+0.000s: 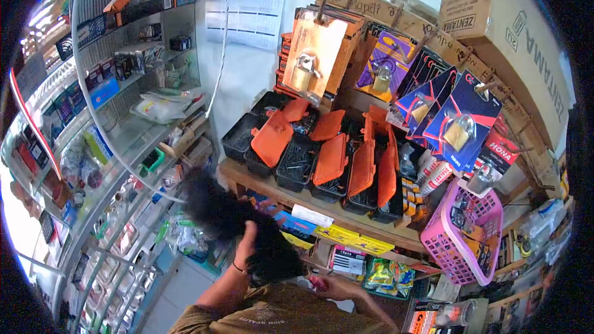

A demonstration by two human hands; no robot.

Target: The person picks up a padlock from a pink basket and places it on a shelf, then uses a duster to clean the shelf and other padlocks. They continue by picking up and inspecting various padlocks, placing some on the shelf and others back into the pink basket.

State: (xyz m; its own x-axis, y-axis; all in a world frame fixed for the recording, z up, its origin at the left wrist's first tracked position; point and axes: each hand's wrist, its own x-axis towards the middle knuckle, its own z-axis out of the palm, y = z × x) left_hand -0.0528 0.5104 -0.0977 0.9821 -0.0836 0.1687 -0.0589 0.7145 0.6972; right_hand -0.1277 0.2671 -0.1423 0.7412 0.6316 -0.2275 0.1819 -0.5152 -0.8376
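Observation:
A black furry thing (272, 250) lies against the chest of my brown shirt and reaches up to the left. My left hand (246, 247), with a dark band at the wrist, is wrapped round its left side, the thumb upright and the other fingers hidden behind the fur. To the lower right of the fur, my right hand (337, 287) is curled near my chest, with a small pinkish-red patch at its fingertips that I cannot make out.
Black boxes of screws with orange lids (330, 159) line a wooden shelf (396, 234). Packaged padlocks (458, 133) hang above. A pink basket (442, 244) stands at the right. Glass shelves (133, 142) with goods fill the left, and a white rope (221, 55) hangs near a calendar (244, 15).

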